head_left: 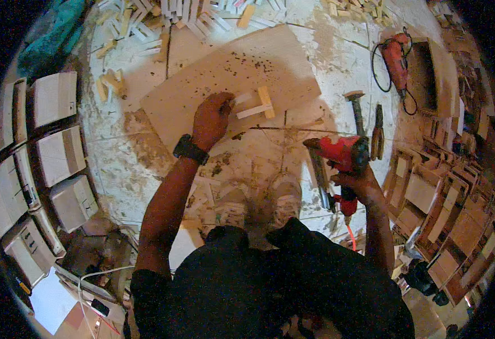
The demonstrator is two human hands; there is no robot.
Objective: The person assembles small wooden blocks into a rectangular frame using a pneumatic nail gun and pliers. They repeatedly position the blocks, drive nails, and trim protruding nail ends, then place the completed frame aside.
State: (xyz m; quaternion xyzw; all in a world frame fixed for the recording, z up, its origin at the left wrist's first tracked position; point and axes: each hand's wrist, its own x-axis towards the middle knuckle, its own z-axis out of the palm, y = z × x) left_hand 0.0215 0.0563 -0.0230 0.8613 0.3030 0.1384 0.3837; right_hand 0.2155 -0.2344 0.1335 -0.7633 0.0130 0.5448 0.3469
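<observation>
My left hand (212,117), with a dark watch on its wrist, is closed over a board. At its fingertips is a short pale wooden strip (241,100), slightly blurred, which it seems to pinch. Just right of that, a white strip (253,111) meets a yellowish wooden strip (266,101) at an angle on the brown board (191,104). On the right, my right hand (360,183) is wrapped round the handle of a red nail gun (338,151), with a reddish hose (351,234) running down from its grip.
A hammer (357,110) and pliers (378,133) lie right of the nail gun. Beyond them is a red corded power tool (395,62) beside a wooden box (439,73). Many loose strips (196,17) pile up at the far side. Box-like wooden pieces (61,152) line the left.
</observation>
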